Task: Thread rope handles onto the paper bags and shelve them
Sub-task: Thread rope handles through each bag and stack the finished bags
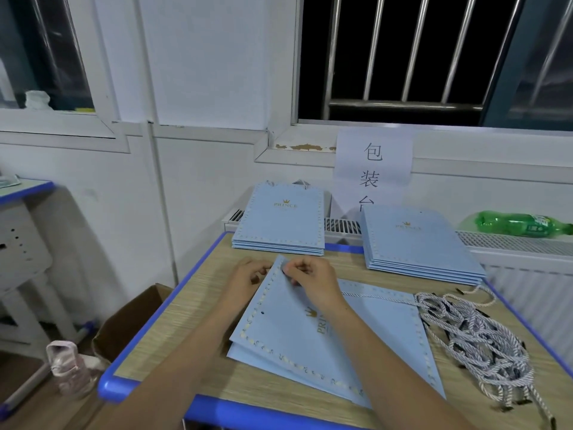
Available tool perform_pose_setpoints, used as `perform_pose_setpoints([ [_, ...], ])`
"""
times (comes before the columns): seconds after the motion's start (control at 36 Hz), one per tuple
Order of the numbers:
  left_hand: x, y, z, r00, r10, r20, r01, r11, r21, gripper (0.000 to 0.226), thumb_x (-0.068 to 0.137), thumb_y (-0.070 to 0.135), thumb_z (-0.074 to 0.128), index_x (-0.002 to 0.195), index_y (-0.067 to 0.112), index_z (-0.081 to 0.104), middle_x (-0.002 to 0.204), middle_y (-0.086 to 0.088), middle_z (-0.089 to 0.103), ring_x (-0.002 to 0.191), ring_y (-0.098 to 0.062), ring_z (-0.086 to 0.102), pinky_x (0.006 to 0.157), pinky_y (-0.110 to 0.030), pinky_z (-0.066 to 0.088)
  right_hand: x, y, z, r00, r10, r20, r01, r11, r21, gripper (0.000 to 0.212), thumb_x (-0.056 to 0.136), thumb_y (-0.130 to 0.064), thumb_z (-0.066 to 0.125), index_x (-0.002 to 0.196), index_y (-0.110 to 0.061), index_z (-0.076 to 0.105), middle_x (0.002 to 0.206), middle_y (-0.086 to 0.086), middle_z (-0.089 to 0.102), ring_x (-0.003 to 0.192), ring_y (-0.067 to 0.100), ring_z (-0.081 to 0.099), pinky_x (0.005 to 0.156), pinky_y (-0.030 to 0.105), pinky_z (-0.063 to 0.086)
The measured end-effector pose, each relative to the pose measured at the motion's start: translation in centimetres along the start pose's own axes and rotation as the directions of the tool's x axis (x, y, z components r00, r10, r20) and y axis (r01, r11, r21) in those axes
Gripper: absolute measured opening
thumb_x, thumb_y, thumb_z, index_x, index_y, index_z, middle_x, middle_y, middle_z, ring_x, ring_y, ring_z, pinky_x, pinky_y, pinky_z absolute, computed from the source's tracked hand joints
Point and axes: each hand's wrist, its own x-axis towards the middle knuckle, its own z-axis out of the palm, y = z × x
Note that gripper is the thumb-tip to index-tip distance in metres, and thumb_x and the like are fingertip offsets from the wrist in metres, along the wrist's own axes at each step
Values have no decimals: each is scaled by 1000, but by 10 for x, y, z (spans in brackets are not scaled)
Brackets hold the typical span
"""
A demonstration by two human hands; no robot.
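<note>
- A flat blue paper bag [325, 336] lies on the counter [192, 305], turned at an angle so that its top corner points away from the person. That puts the corner right where both hands meet, which looks deliberate.
- The left hand [248, 276] sits at the bag's far corner, on the left of its edge, fingers curled in. It seems to steady or lift that edge, though exactly what the fingers pinch cannot be told.
- The right hand [313, 280] rests on top of the bag at the same corner, fingers [290, 270] drawn together in a pinch. Probably they hold a rope end at a hole; the end itself is hidden.
- A single rope [378, 297] runs across the bag from the right hand toward the loose pile of ropes [477, 339] on the counter's right side, so the supply stays within easy reach of that hand.
- One punched hole shows as a dark dot near the bag's left edge, still without a rope.
- Two stacks of bags stand at the back: a left stack [279, 221] with cords showing at its top, likely finished, and a right stack [415, 240] nearer the ropes, likely waiting.
- A green bottle [521, 225] lies on the ledge behind, out of the way.
- No shelf is visible.
</note>
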Motion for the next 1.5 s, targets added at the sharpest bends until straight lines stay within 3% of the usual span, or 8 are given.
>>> perform_pose_setpoints([
  [0.11,5,2,-2,999,7,41,-8,1000,20,18,86,1,54,83,0,72,50,14,50,49,-3,37,53,-19,29,1,2,0,1000,7,11,-7,1000,-10,20,87,-5,65,71,-17,68,69,-6,66,54,-2,56,64,18,51],
  [0.28,13,-6,1,994,-96,58,91,992,84,35,84,-1,56,72,31,63,65,24,62,60,4,52,60,-15,41,2,4,1,1000,9,8,-8,998,-59,19,90,-11,62,73,-20,66,70,-9,64,57,-4,56,68,16,49],
  [0.67,16,-14,5,976,-216,13,211,963,167,43,90,2,47,58,29,37,57,12,37,52,-2,32,52,-14,33,-2,8,-3,980,-170,106,199,877,-438,7,91,-12,57,87,-14,63,85,-8,56,70,0,49,65,6,38],
  [0.94,0,1,-1,985,-85,150,91,995,-38,23,96,8,48,99,15,70,81,9,66,70,2,57,66,-14,43,0,12,-2,985,-120,125,165,874,-457,9,95,-18,51,91,-16,58,96,-3,57,79,7,51,73,19,41],
  [1.08,7,1,-4,972,-207,115,229,945,-233,42,97,8,42,63,23,62,56,17,62,54,5,55,55,-12,41,-1,6,-3,995,-72,73,91,947,-309,17,99,-20,46,84,-21,55,88,-8,59,77,3,51,66,11,40],
  [1.19,5,5,-4,956,-249,155,282,924,-259,8,92,13,58,99,16,58,88,2,67,78,-14,64,62,-15,47,-3,6,-4,997,-55,45,63,977,-202,16,99,-18,45,89,-14,56,83,-7,58,76,8,53,68,15,42],
  [1.31,4,1,-3,963,-216,163,248,945,-212,45,87,2,62,119,27,41,74,-4,53,58,-4,52,56,-16,44,-5,6,-3,994,-73,76,87,976,-198,21,99,-18,46,79,-21,52,69,-8,52,63,6,47,61,19,39],
  [1.5,7,-3,-6,968,-186,167,211,966,-149,37,86,2,61,104,33,52,58,4,31,51,-6,33,53,-18,28,-2,2,-7,994,-90,70,105,961,-254,16,99,-19,47,85,-17,55,68,-11,50,56,0,41,52,13,32],
])
